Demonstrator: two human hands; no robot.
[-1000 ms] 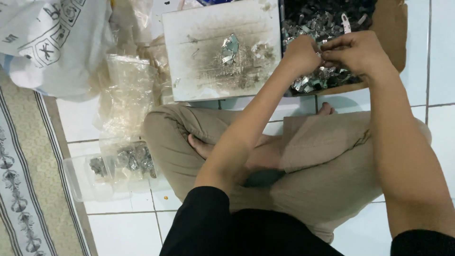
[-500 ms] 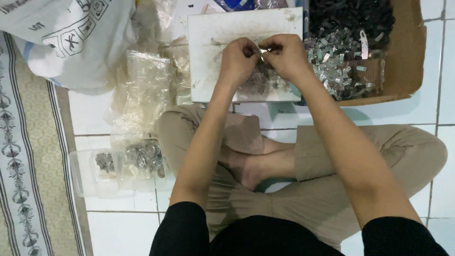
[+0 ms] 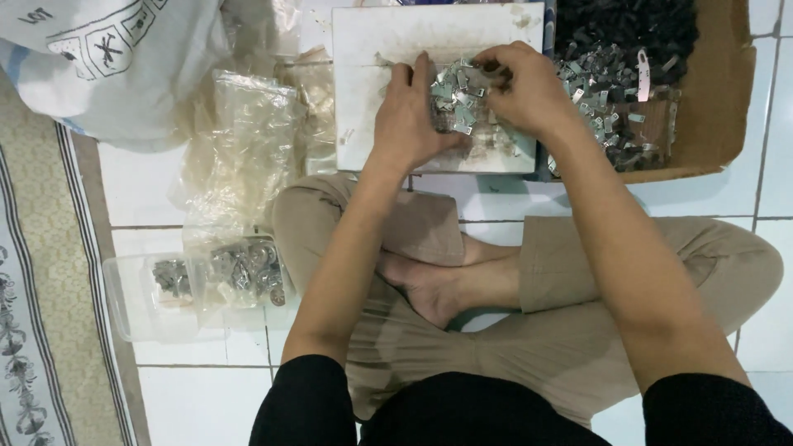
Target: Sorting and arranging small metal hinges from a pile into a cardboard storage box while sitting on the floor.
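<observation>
Over the white board [image 3: 363, 99], both hands gather metal clips [image 3: 456, 99].

White tiled floor [image 3: 206, 396] — patterned rug [image 3: 33, 330] along one edge

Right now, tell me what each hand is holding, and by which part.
The right hand pinches small metal clips at its fingertips; which part, I cannot tell. The left hand rests on the white board, holding nothing visible.

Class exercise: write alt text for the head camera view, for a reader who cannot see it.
Seen from above, a person sitting cross-legged on a tiled floor rests the left hand and right hand on a pile of small metal clips on a white board, beside a cardboard box holding more.
</observation>
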